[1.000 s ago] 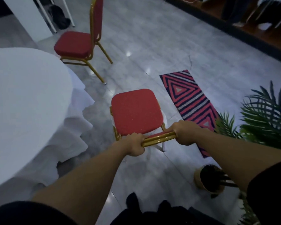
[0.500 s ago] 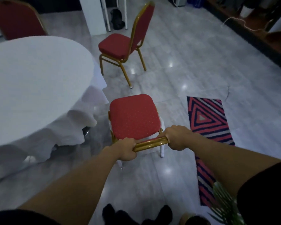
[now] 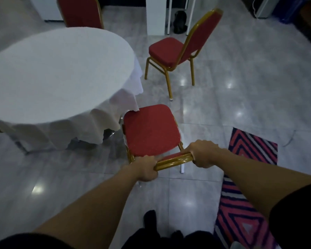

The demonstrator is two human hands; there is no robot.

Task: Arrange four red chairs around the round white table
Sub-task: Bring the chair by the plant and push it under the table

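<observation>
- Hands first: the left hand (image 3: 145, 168) and right hand (image 3: 202, 153) are both closed tight around the gold top rail of the near chair (image 3: 151, 130), one at each end of the rail, with nothing else in them.
- Step in hand, as I judge it: seating this chair at the round counter (image 3: 57, 72). Its red seat points toward the counter, and the front corner sits just under the drooping white cloth (image 3: 113, 112).
- Next move probably calls for a small push or twist to square the seat with the counter's edge, taking care that the cloth does not snag on the frame (its hem already overlaps the seat corner).
- Two more red chairs show: a second chair (image 3: 176, 49) stands off to the right, near the counter but angled away from it, and a third chair (image 3: 81, 11) is tucked in at the far side. A fourth is not clearly in view.
- Floor (image 3: 241, 87) is glossy grey tile with bright reflections; a striped red rug (image 3: 250, 177) lies to the right, and the room is dim.
</observation>
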